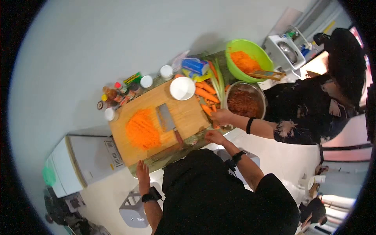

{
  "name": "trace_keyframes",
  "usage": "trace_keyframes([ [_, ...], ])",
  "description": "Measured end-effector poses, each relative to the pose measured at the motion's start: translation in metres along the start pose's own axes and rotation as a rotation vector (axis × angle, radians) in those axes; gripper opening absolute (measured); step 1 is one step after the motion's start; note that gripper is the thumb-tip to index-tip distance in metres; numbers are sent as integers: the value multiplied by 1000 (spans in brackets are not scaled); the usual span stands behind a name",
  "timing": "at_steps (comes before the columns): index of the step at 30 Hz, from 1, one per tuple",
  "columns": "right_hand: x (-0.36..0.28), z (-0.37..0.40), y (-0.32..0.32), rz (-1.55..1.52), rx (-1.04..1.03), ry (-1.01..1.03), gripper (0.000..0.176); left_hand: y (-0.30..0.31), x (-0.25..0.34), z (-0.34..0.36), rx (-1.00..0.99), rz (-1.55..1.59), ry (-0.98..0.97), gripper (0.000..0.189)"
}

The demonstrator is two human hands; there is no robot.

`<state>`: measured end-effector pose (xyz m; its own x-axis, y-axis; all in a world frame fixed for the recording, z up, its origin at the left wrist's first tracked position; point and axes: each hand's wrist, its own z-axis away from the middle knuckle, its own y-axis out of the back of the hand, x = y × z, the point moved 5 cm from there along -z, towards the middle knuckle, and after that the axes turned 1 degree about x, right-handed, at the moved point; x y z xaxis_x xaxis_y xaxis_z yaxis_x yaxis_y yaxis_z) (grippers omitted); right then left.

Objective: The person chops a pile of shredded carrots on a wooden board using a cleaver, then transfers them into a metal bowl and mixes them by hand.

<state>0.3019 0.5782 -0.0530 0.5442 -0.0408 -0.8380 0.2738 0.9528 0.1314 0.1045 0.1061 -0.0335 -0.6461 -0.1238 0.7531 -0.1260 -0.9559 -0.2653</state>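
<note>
Though empty, left hand (142, 171) flat.

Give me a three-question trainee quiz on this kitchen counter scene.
1. True or false: the cleaver lies on the cutting board with no hand on it.
2. What does the green bowl hold? A) grated carrot B) whole eggs C) rice
3. Fill in: the co-worker's hand is right beside the ___ bowl of dark reddish mix.
Key: 1 true; 2 A; 3 steel.
</note>
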Motion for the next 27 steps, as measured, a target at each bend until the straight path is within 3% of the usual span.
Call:
trace_keyframes([
  [4,-18,15,4,-119,-9,-63,12,-22,8,-9,64,-111,55,49],
  [5,-23,13,5,-7,-26,-77,14,-26,9,-12,73,-144,61,49],
  [8,-20,10,6,-93,-73,-19,15,-23,4,-20,85,-164,50,47],
  [10,-31,16,9,-55,-33,-21,16,-15,-4,-34,-66,-260,-16,50],
  [11,-37,18,7,-18,0,-27,16,-12,-11,-39,-45,-256,-24,50],
  [13,-24,11,6,-263,9,-2,17,-20,-6,-41,26,-341,-70,49],
  [14,-8,-1,10,55,53,-40,18,-20,-2,-39,29,-363,-71,55],
  [15,-24,7,7,-154,15,-74,18,-20,1,-39,29,-384,-70,62],
  [16,-29,5,9,20,-34,-43,21,-28,8,-39,101,-505,-152,58],
  [17,-23,4,7,-193,3,-52,25,-38,15,-40,164,-629,-227,54],
  [21,-38,3,6,-87,-82,64,21,-46,35,-36,229,-759,-279,49],
  [23,-47,3,5,8,-77,86,18,-32,27,-61,103,-845,-433,38],
  [27,-60,-2,0,164,-56,204,16,-42,46,-46,58,-519,-307,27],
])
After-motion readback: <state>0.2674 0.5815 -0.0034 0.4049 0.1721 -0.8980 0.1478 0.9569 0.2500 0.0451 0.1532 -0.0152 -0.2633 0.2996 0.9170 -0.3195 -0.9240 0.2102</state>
